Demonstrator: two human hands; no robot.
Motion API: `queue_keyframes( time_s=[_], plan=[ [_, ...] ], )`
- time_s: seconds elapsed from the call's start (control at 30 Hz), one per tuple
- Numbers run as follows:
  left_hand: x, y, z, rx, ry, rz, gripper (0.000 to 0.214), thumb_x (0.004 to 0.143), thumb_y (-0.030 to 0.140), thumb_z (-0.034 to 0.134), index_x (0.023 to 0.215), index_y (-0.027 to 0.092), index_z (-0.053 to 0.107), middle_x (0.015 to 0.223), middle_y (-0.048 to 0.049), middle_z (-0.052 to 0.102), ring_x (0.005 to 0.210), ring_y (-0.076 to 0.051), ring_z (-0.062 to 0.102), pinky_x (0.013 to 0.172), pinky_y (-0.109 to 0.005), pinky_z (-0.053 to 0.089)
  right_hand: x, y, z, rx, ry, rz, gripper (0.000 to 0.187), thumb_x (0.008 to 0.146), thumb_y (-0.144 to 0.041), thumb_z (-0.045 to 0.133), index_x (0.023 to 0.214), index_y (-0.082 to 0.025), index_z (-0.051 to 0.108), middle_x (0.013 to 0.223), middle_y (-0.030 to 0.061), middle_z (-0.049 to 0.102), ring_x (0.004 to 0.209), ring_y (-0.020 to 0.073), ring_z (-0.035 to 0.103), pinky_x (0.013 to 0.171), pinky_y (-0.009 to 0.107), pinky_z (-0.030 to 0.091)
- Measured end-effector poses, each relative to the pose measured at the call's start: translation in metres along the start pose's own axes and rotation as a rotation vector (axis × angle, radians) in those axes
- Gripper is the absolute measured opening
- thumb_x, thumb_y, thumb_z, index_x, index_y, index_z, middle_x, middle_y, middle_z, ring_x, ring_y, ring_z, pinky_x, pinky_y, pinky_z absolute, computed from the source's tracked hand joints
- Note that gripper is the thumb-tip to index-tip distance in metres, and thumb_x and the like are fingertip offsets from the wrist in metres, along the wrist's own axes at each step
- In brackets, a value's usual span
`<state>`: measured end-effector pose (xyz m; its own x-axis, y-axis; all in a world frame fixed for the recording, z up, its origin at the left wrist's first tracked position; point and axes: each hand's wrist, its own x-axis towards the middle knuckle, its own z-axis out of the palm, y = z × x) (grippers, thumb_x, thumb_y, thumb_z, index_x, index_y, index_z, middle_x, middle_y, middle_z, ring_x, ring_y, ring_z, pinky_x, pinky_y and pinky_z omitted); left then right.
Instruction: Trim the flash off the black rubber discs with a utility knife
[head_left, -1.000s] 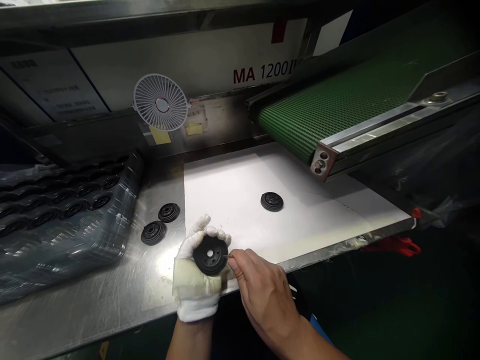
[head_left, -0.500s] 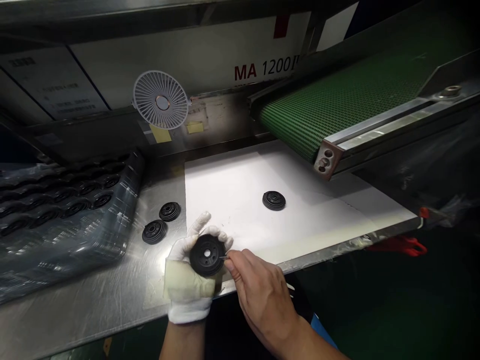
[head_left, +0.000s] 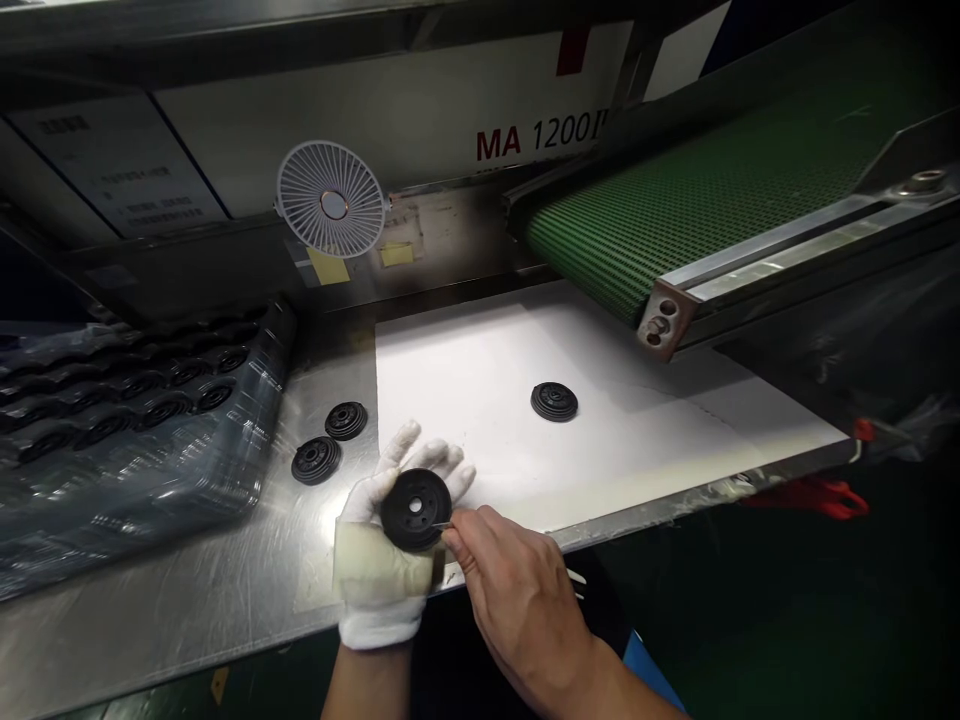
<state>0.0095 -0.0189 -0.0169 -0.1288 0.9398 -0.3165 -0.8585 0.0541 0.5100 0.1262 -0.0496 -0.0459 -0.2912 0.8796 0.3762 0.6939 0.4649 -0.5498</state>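
Your gloved left hand (head_left: 379,570) holds the disc (head_left: 411,505) face-up over the table's (head_left: 187,590) front edge, its fingers fanned wider behind it than a second ago. Your bare right hand (head_left: 517,600) pinches a thin pick (head_left: 444,524). Its tip has shifted from the disc's right edge to its lower-right face, so the work is moving around the rim. The disc is black, matte and ringed, with a centre hole. Two spares (head_left: 330,440) lie on scratched steel and another (head_left: 554,401) on the smooth white sheet (head_left: 480,340).
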Motion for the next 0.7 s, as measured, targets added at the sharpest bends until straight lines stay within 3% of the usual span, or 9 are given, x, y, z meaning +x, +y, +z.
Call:
queue_keyframes(
  time_s=[0.07,0.23,0.37,0.47,0.6,0.7],
  plan=[
    [-0.001,0.003,-0.003,-0.006,-0.032,-0.045,0.040,0.076,0.020,0.055,0.114,0.013,0.061,0.088,-0.0110,0.065,0.087,-0.027,0.063,0.078,-0.049,0.053,0.000,0.004,-0.002,0.007,-0.002,0.009,0.040,0.106,-0.035,0.021,0.087,-0.022,0.054,0.074,-0.0002,0.054,0.063,0.0166,0.050,0.058,0.029,0.027],
    [0.004,-0.002,-0.002,-0.059,0.038,0.075,0.019,0.080,0.016,0.058,0.097,0.015,0.064,0.068,-0.0012,0.057,0.065,-0.014,0.057,0.067,-0.032,0.053,-0.002,0.003,0.002,-0.010,0.000,0.022,0.039,0.106,-0.034,0.022,0.085,-0.022,0.053,0.072,-0.0012,0.053,0.060,0.0160,0.049,0.057,0.030,0.025],
    [0.006,-0.009,-0.001,-0.103,0.109,0.165,0.014,0.082,0.014,0.058,0.095,0.016,0.064,0.068,0.0009,0.056,0.065,-0.012,0.056,0.068,-0.031,0.053,-0.005,-0.004,0.008,-0.019,0.005,0.008,0.042,0.106,-0.035,0.020,0.085,-0.022,0.054,0.072,-0.0010,0.054,0.061,0.0161,0.049,0.057,0.030,0.024],
    [0.006,-0.010,-0.002,-0.124,0.117,0.229,0.018,0.082,0.012,0.057,0.099,0.016,0.064,0.069,0.0012,0.057,0.067,-0.010,0.057,0.078,-0.033,0.053,-0.006,-0.006,0.010,-0.006,0.001,0.002,0.045,0.106,-0.036,0.019,0.081,-0.022,0.053,0.070,-0.0010,0.053,0.059,0.0161,0.048,0.056,0.031,0.023],
    [0.002,0.000,-0.006,-0.044,0.015,0.007,0.037,0.078,0.017,0.056,0.115,0.014,0.060,0.090,-0.0098,0.065,0.092,-0.026,0.062,0.084,-0.048,0.052,-0.004,-0.001,0.008,0.014,-0.024,-0.008,0.044,0.107,-0.036,0.020,0.085,-0.021,0.054,0.072,-0.0008,0.054,0.061,0.0166,0.050,0.056,0.030,0.025],
    [0.000,0.006,-0.008,-0.046,-0.068,-0.117,0.045,0.076,0.018,0.053,0.120,0.012,0.057,0.085,-0.0102,0.063,0.086,-0.028,0.062,0.075,-0.049,0.053,-0.001,0.004,0.003,0.035,-0.022,0.008,0.042,0.106,-0.036,0.021,0.088,-0.021,0.056,0.074,-0.0006,0.055,0.063,0.0163,0.052,0.057,0.029,0.027]
  ],
)
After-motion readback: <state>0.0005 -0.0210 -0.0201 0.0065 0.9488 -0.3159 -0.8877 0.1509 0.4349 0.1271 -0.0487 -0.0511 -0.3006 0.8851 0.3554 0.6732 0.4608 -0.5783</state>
